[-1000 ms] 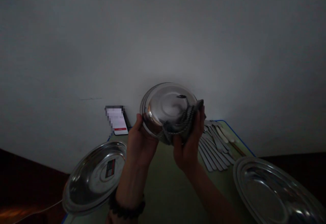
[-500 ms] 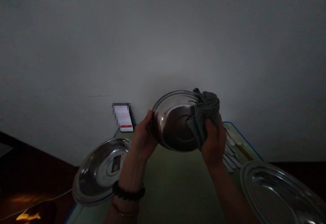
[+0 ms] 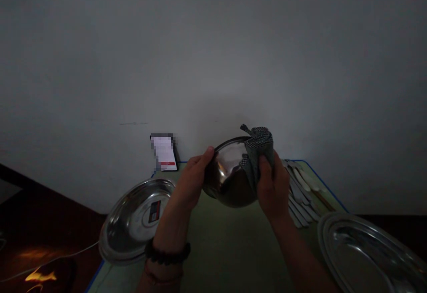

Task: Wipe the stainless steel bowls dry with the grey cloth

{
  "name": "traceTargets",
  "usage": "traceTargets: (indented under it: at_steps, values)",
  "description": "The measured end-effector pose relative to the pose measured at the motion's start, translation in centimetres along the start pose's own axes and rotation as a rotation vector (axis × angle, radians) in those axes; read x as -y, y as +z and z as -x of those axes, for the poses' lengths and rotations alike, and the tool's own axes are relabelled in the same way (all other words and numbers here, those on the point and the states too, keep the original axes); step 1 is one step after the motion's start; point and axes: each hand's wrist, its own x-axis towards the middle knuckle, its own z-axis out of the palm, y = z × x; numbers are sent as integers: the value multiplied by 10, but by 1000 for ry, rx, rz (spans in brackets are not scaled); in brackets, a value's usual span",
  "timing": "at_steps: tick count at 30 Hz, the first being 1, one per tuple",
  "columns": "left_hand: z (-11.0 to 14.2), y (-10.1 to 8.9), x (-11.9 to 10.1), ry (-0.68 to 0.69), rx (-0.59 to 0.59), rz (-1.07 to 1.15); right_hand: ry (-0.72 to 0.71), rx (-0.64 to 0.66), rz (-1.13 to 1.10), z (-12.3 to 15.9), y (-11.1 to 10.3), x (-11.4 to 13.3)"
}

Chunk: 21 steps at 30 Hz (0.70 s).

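Observation:
A shiny metal bowl point(image 3: 230, 175) is held up above the green table, tilted so that its rim faces away and its outer side shows. My left hand point(image 3: 191, 179) grips the bowl's left side, thumb up at the rim. On the right side, my right hand point(image 3: 274, 188) holds a grey checkered cloth point(image 3: 260, 144) folded over the bowl's rim and pressed against its wall. The right fingers behind the cloth are partly hidden.
A large steel basin point(image 3: 116, 239) with a dark label stands at left, another steel basin point(image 3: 336, 248) at lower right. Several pieces of cutlery point(image 3: 300, 195) lie right of my hands. A lit phone point(image 3: 165, 153) leans on the wall point(image 3: 213, 53) behind the green table point(image 3: 220, 248).
The bowl has tipped and come slightly lower, showing less of its inside. My right hand and the cloth have moved left and down a little.

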Motion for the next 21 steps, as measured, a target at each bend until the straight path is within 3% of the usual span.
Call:
traceTargets:
  at_steps: [8, 12, 17, 21]
  values:
    - [5, 23, 8, 48, 36, -38, -310, 25, 213, 12, 12, 10]
    - [5, 24, 7, 98, 25, -35, -369, 26, 260, 21, 20, 10]
    - [4, 19, 7, 104, -87, -115, -405, 44, 239, 25, 26, 6]
    - [4, 17, 4, 178, -54, -197, -433, 68, 215, 22, 22, 8]
